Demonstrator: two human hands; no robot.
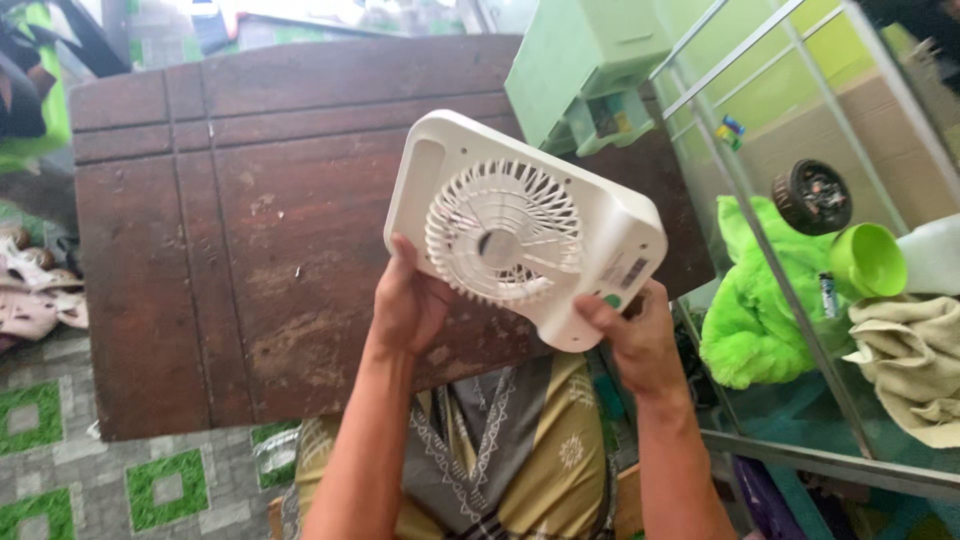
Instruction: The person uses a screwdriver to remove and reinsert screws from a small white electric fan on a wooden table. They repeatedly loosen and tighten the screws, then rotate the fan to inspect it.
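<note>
Worn dark wooden table [240,220] stands on green-patterned floor tiles [60,470], pale green plastic box [590,70] resting at its far corner.

bare forearms, patterned olive-grey garment [500,450]

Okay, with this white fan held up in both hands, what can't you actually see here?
Head view only:
- Far side of the white fan: turned away.
- Left hand fingers: behind the fan's casing.
- Wooden table legs: hidden beneath its top.
- Green plastic unit: cut off by the top edge.

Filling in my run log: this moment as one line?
left hand: grips white fan | right hand: grips fan's corner | fan: held above wooden table
</note>
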